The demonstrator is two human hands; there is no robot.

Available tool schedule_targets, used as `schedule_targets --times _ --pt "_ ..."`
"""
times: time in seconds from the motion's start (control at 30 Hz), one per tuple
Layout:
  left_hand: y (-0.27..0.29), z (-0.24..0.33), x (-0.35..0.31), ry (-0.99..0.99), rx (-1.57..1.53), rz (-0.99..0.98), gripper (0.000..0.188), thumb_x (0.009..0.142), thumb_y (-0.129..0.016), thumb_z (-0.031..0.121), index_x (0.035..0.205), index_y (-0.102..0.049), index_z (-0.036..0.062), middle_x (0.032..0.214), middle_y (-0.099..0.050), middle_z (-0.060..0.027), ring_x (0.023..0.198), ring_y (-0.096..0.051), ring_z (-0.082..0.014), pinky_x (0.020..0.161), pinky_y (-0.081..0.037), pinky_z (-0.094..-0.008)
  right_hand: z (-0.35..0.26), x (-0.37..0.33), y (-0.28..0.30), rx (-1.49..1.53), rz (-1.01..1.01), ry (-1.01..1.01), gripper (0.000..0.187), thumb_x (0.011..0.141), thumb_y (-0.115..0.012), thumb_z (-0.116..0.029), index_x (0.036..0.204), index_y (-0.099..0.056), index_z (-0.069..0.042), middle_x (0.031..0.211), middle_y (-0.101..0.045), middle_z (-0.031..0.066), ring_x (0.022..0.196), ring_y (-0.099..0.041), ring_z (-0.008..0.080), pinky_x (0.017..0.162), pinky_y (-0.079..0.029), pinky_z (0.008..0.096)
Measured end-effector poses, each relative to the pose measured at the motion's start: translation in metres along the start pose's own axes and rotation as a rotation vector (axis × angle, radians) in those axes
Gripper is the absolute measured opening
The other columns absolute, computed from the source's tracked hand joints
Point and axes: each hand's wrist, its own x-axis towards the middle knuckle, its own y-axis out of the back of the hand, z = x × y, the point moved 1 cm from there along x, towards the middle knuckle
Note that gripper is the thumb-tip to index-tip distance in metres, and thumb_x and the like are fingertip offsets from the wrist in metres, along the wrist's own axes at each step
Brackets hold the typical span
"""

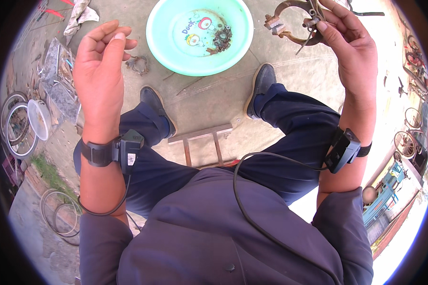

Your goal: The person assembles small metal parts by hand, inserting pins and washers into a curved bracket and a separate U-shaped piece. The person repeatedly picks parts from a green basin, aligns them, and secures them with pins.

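A rusty metal ring clamp (284,34) is held up at the upper right by my right hand (354,45). Its thumb and fingers close on the side with the bolt and a thin metal piece. The clamp's other end has a gap between two lugs. My left hand (102,61) is raised at the upper left, fingers loosely bent and apart, nothing visible in them. Just beyond its fingertips, a second rusty clamp (138,65) lies on the ground. Between the hands sits a pale green basin (169,52), with a pile of small rusty nuts and bolts (222,39) inside.
A wooden stool frame (199,134) shows between my legs. Cables run from devices strapped to both wrists. At left are bicycle wheels (20,128), a white tub (38,118) and a grey metal box (62,78). Bicycles (406,144) and a blue cart (383,202) stand at right.
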Motion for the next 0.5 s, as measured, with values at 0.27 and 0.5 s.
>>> schedule_targets --times 0.27,0.5 --pt "0.0008 -0.0021 0.0011 -0.006 -0.001 0.005 0.026 0.097 -0.06 0.009 0.12 -0.059 -0.0016 0.111 -0.07 -0.0113 0.092 -0.067 -0.0143 0.077 -0.05 -0.0247 -0.0102 0.0012 -0.0003 -0.081 -0.009 -0.101 0.045 0.089 -0.069 0.001 0.131 -0.053 0.009 0.106 -0.07 0.0121 0.093 -0.067 0.0147 0.082 -0.056 0.0262" --pt "0.0011 -0.0013 0.0015 0.007 0.005 0.01 0.026 0.097 -0.06 0.009 0.121 -0.059 -0.0017 0.109 -0.07 -0.0109 0.091 -0.067 -0.0144 0.077 -0.05 -0.0246 -0.005 0.0 -0.0036 -0.064 0.039 -0.051 0.045 0.089 -0.068 0.003 0.131 -0.053 0.009 0.105 -0.069 0.0112 0.092 -0.067 0.0139 0.082 -0.056 0.0256"
